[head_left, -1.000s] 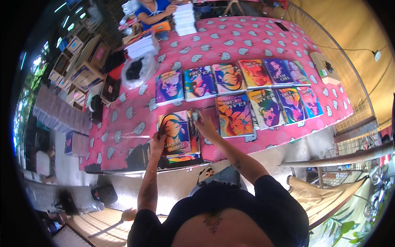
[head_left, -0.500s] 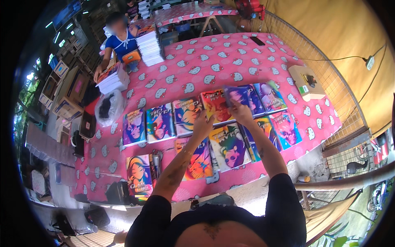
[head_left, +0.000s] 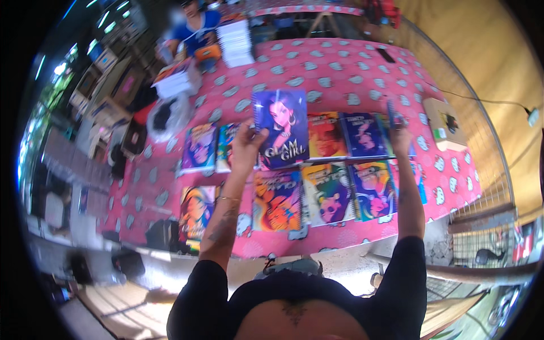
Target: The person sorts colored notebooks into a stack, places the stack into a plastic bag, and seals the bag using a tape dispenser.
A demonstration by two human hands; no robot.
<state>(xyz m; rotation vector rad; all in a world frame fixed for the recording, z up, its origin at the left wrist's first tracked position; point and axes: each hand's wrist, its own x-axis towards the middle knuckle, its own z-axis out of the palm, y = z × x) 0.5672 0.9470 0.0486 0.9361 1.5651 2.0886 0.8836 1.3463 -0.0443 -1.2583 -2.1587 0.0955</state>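
Note:
In my left hand (head_left: 247, 140) is a purple spiral-bound book (head_left: 282, 122), pinched by its left edge and raised above the back row. Its cover, a woman with a hoop earring, faces me. My right hand (head_left: 401, 136), slightly blurred, grips a thin book (head_left: 391, 112) seen almost edge-on at the right end of that row. Between my hands lie an orange-red book (head_left: 327, 136) and a dark blue book (head_left: 362, 135). The front row includes an orange-yellow book (head_left: 277, 201), a white and green book (head_left: 327, 192) and a blue-yellow book (head_left: 373, 190).
Across the pink patterned table (head_left: 317, 62), a person in blue (head_left: 195, 28) sits by a tall stack of books (head_left: 235, 44) and a shorter stack (head_left: 177, 79). A clear plastic bag (head_left: 168, 119) rests at the left edge, an opened cardboard box (head_left: 445, 127) at the right.
The purple book has passed from my right hand to my left and is lifted over the back row. My right hand has moved right and taken hold of another book. The view has shifted.

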